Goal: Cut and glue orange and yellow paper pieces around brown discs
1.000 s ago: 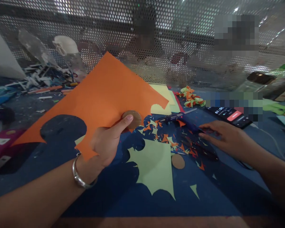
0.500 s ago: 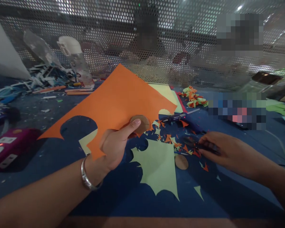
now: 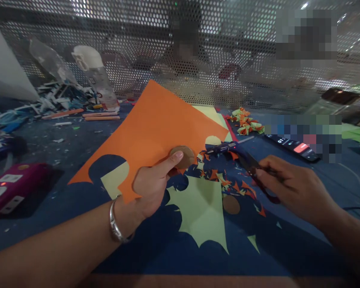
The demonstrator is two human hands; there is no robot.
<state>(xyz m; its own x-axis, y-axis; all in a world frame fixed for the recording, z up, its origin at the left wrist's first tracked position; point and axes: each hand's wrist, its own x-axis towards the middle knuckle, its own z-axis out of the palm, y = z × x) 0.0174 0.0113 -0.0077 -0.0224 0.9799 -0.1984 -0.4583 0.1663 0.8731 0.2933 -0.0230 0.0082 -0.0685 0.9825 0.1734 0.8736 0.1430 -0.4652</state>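
My left hand (image 3: 154,182) grips a large orange paper sheet (image 3: 153,120), its lower edge cut into round notches. The thumb presses a brown cardboard disc (image 3: 184,158) flat against it. My right hand (image 3: 288,184) is closed around dark-handled scissors (image 3: 267,188), to the right of the sheet and apart from it. Their blades are hard to make out against a dark blue glue gun (image 3: 223,148) lying behind. Under the hands lies a pale green paper sheet (image 3: 202,212) with scalloped edges. A second cardboard disc (image 3: 231,204) rests beside it.
Paper scraps (image 3: 225,182) litter the dark blue tabletop. Folded paper pieces (image 3: 246,122) sit at the back, near a phone (image 3: 297,148). On the left are a magenta box (image 3: 18,188), a water bottle (image 3: 100,80) and white scraps (image 3: 57,96). A perforated metal screen (image 3: 132,40) stands behind.
My right hand has lifted slightly, tilting the scissors up toward the glue gun. My left hand has shifted a little right with the orange sheet and disc.
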